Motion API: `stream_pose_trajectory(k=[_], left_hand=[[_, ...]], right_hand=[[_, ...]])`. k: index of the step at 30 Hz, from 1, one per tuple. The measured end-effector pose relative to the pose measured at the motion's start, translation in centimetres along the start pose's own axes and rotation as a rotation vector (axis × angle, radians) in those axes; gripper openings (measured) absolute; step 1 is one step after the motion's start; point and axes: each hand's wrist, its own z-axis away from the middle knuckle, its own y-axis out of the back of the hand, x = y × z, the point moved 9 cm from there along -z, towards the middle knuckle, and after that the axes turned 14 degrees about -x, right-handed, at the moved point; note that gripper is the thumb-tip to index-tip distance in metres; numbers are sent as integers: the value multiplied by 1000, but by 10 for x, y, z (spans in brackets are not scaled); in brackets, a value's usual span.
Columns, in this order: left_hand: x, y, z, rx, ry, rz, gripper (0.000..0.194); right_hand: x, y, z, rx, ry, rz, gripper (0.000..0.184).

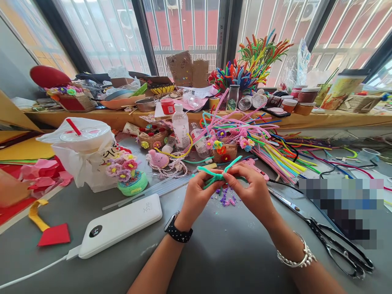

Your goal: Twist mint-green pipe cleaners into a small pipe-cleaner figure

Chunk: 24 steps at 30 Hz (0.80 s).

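Both my hands meet over the grey table, pinched on a teal pipe cleaner that is bent and twisted between them. My left hand, with a black watch on its wrist, grips the left part with closed fingers. My right hand, with a silver bracelet on its wrist, pinches the right part, from which one teal end sticks up and to the right. Small purple scraps lie on the table just under my fingers.
Black scissors lie to the right, a white power bank with its cable to the left. Behind my hands are a pink glue gun, a heap of coloured pipe cleaners, a small flower basket, bottles and a bagged drink cup.
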Motion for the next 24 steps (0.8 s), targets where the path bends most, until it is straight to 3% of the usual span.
stream_pose_trajectory(k=[5, 9, 13, 20, 24], left_hand=[[7, -2, -2, -50, -11, -218, 18], [8, 1, -2, -16, 12, -427, 14], [8, 1, -1, -9, -9, -507, 13], [14, -16, -1, -196, -101, -511, 9], [24, -20, 2, -197, -224, -535, 7]], right_hand=[[-5, -4, 1, -19, 58, 108, 5], [-10, -9, 2, -41, 122, 149, 6], [-8, -9, 1, -65, 96, 129, 8], [25, -14, -1, -250, -180, -212, 17], [38, -24, 1, -331, -272, -521, 21]])
